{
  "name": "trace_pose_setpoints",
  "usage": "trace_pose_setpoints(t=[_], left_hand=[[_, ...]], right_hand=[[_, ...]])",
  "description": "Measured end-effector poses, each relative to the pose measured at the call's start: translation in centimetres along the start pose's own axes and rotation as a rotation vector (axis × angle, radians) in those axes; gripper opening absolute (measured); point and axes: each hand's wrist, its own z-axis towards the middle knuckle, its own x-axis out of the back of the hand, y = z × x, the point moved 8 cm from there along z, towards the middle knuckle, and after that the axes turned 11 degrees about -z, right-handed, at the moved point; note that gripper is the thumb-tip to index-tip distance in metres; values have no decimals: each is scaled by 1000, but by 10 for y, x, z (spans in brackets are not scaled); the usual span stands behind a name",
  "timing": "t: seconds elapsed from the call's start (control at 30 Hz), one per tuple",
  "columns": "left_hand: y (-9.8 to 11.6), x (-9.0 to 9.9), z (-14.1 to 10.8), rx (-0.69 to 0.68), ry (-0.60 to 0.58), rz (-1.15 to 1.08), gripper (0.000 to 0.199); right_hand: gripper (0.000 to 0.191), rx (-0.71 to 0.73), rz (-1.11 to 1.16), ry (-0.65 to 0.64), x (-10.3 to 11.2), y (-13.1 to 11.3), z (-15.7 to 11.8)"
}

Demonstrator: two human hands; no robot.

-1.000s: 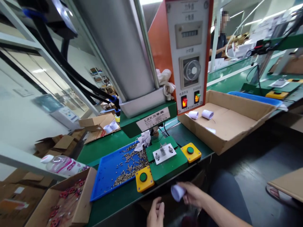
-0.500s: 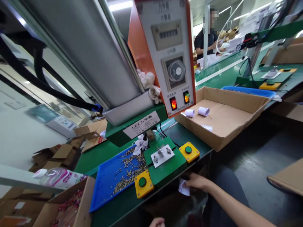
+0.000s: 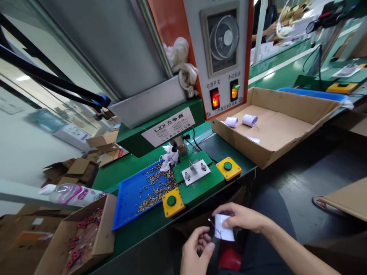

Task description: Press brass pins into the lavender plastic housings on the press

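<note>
My right hand (image 3: 239, 217) grips a white curved piece (image 3: 224, 228) with a thin dark wire hanging from its left side. It is held over my lap, below the bench edge. Close to its left, my left hand (image 3: 199, 250) has its fingers curled and parted, with nothing seen in them. In front of both hands stands a green press (image 3: 169, 126) with a small metal fixture plate (image 3: 196, 173) on its base. A yellow box with a green button sits on either side, the left button box (image 3: 172, 202) and the right button box (image 3: 228, 168).
A blue tray (image 3: 126, 202) of small metal parts lies left of the press. The carton (image 3: 275, 135) at right holds several white rolled pieces. Another carton (image 3: 106, 229) at lower left contains red parts, with a plastic bottle (image 3: 76, 193) behind it. A person (image 3: 269, 28) works across the bench.
My right hand has brought the white piece up from under the bench edge. My left hand has risen from the bottom edge towards it. The view has tilted down.
</note>
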Motion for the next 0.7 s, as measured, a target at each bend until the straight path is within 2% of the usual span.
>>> trace_pose_setpoints(t=[0.17,0.3,0.37,0.43,0.5,0.6,0.7], left_hand=[[41,-13,-9,-99,-58,2,32],[48,-20,-10,-146,-106,44,15],[38,-22,-6,-145,-135,81,19],[19,-20,2,-96,-143,118,29],[-3,-8,12,-28,-69,151,37],[-37,25,20,37,133,162,55],[-66,52,17,86,245,124,72]], right_hand=[[38,-28,7,-103,-17,-11,-6],[32,-33,-29,-134,-23,-11,-10],[28,-63,-36,-162,-28,-2,-8],[20,-140,-28,-198,-33,18,-2],[8,-241,11,-190,-31,42,13],[20,-339,134,-18,-3,69,45],[25,-299,350,244,44,71,73]])
